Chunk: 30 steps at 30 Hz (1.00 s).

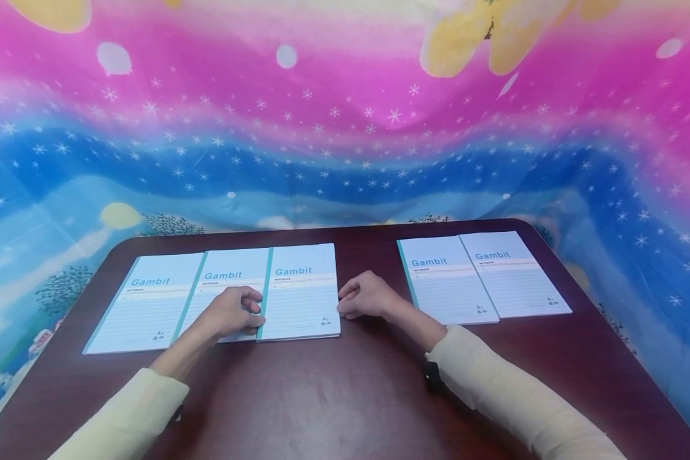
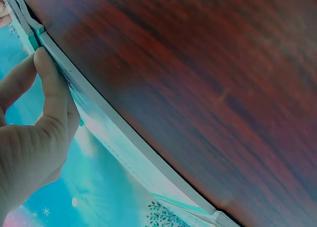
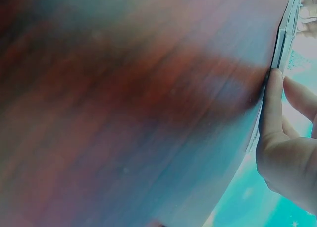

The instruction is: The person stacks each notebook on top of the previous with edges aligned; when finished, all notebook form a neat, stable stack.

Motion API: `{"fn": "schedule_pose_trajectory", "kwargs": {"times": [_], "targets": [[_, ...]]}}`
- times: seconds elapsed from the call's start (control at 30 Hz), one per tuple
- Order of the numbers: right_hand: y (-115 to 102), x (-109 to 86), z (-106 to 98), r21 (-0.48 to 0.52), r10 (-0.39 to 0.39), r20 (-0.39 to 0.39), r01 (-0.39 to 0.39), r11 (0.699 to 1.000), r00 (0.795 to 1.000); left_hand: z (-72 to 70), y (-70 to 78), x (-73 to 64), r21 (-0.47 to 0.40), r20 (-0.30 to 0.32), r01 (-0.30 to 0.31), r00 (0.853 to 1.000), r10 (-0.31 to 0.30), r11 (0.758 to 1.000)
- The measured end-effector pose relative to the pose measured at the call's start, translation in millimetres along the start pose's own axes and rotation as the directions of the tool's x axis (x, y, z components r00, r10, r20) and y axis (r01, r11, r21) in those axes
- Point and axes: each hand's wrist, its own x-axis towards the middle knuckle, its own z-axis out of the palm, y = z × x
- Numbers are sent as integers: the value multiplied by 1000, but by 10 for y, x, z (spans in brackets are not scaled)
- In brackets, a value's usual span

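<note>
In the head view, the third notebook (image 1: 299,300) from the left, a white "Gambit" one with a green spine, lies flat between my two hands. My left hand (image 1: 234,311) reaches over the second notebook (image 1: 221,273) and has its thumb and fingertips at the third one's spine. On the opposite side, my right hand (image 1: 368,296) has thumb and bent fingers at the right edge. The left wrist view has the left thumb (image 2: 49,73) close to the index finger, right at the notebook edge. In the right wrist view, the right thumb (image 3: 271,103) meets the notebook's near corner (image 3: 280,48).
Farther left lies another matching notebook (image 1: 135,313). Two more, a left one (image 1: 445,287) and a right one (image 1: 514,275), lie side by side on the right. All are on a dark red-brown table (image 1: 322,396). A printed cloth (image 1: 345,128) hangs behind the table.
</note>
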Motion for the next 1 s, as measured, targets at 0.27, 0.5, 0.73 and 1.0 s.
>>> {"fn": "schedule_pose_trajectory", "kwargs": {"times": [0.27, 0.5, 0.73, 1.0], "targets": [[-25, 4, -11, 3, -18, -12, 18, 1000, 1000, -49, 3, -33, 17, 4, 6, 1000, -6, 1000], [-91, -5, -8, -25, -34, -40, 33, 999, 999, -122, -3, -67, 25, -5, -1, 1000, 1, 1000], [-182, 19, 33, -36, -66, -28, 65, 997, 997, -193, -47, -103, 52, -24, 6, 1000, -5, 999], [-292, 62, 131, -135, -170, -10, 167, 977, 985, -324, -99, -154, 13, -12, -16, 1000, 16, 1000]]}}
